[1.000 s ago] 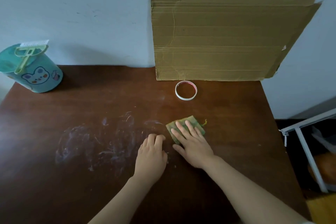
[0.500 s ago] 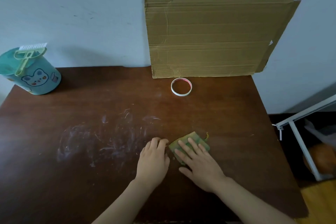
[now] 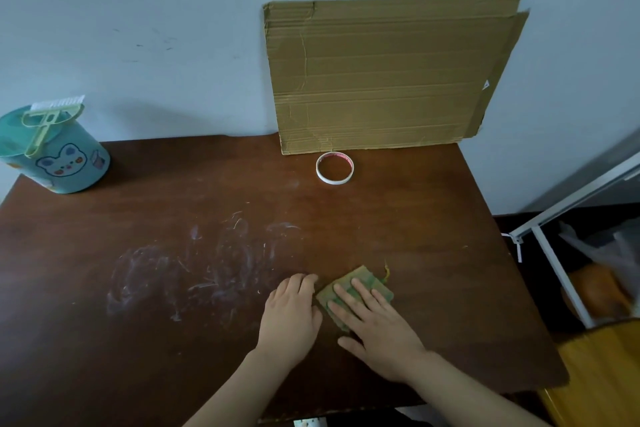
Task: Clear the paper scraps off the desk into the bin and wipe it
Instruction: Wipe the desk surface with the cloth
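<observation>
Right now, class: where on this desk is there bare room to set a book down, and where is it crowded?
Bare patches: the back strip between the teal bin and the tape ring, and the right side between ring and desk edge. The near-left corner is free too, though white smears mark the middle-left. Crowded: near centre, where the left hand and right hand press the green cloth.

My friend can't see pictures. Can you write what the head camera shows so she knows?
A person's right hand presses a green cloth flat on a dark brown desk, left hand beside it. White smears mark the desk's left; a teal bin, tape ring and cardboard sit behind.
</observation>
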{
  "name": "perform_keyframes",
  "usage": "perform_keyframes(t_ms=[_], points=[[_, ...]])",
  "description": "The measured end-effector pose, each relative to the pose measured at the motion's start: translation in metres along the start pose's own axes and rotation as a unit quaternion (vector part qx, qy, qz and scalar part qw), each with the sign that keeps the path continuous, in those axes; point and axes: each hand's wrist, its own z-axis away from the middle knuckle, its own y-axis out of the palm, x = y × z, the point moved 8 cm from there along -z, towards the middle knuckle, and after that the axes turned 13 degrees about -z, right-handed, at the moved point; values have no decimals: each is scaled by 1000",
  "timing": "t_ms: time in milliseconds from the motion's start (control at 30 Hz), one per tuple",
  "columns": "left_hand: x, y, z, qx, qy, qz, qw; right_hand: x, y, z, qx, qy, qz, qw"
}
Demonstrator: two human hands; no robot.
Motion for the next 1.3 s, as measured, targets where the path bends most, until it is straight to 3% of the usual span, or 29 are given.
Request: perform_keyframes(t_ms=[167, 300, 567, 867, 1100, 1300], points=[[-7, 7, 4, 30, 23, -7, 999, -50, -43, -24, -33, 113, -12, 993], [-5, 9, 5, 36, 27, -8, 999, -47, -59, -65, -26, 176, -44, 983], [-7, 13, 5, 49, 52, -54, 996, -6, -5, 0, -41, 53, -17, 998], [-9, 18, 9, 73, 71, -80, 992, -56, -39, -16, -42, 245, -84, 965], [-9, 25, 13, 87, 74, -111, 987, -13, 7, 26, -59, 99, -26, 993], [-29, 17, -3, 97, 52, -119, 987, -94, -30, 41, -88, 226, -44, 969]])
